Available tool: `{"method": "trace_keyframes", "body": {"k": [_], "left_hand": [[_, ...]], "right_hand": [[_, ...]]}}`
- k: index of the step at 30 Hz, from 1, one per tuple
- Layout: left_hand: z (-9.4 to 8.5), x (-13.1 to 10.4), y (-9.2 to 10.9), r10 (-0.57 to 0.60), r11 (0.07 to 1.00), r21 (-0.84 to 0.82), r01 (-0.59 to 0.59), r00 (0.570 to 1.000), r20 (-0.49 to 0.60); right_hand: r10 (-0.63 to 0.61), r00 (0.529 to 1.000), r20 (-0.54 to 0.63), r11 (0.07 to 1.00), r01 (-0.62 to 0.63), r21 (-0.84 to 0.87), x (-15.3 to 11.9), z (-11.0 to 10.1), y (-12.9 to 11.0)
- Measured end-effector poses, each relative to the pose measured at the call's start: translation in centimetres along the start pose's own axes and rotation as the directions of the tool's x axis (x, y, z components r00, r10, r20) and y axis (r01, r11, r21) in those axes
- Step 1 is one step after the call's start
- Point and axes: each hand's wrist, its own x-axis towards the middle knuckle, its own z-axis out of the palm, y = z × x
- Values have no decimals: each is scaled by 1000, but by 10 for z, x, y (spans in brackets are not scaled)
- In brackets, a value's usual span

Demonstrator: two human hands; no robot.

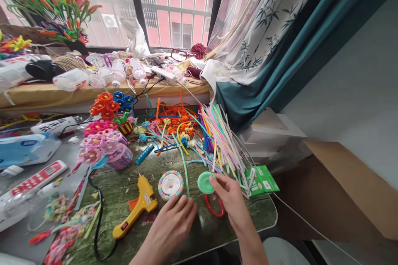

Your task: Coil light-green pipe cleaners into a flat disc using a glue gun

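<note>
In my right hand [228, 192] is a mint-green coiled disc [205, 182], pinched at its right edge between thumb and fingers. My left hand [178, 217] rests low over the table with fingers curled together around the near end of a pale green pipe cleaner [184, 159]; the fingertips are partly hidden. Just beyond it lies a round white coil with a pastel multicoloured rim [171, 185]. Red scissor handles [215, 211] lie below the green disc. To the left is a yellow glue gun [140, 205], its black cord running leftward.
Bundled pastel pipe cleaners [220, 132] and a green packet [263, 180] lie at right. Fuzzy flower pots [107, 149], a blue glue-stick-like piece [144, 154] and orange scraps [177, 112] lie behind. A power strip [163, 75] sits on the windowsill among bottles.
</note>
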Motion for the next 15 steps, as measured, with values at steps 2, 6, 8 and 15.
{"method": "trace_keyframes", "body": {"k": [2, 6, 8, 15], "left_hand": [[7, 4, 3, 10, 999, 34, -12, 998, 56], [13, 15, 2, 53, 997, 47, -58, 993, 104], [11, 21, -1, 87, 996, 26, -89, 992, 91], [-15, 46, -4, 108, 988, -94, -121, 985, -134]], "right_hand": [[14, 1000, 17, 1000, -13, -9, 5, -4, 2], [26, 997, 78, 999, -24, -23, 11, -6, -2], [23, 995, 102, 999, -20, -32, 13, -6, -7], [-89, 995, 55, 991, 94, -92, 20, -11, -38]]}}
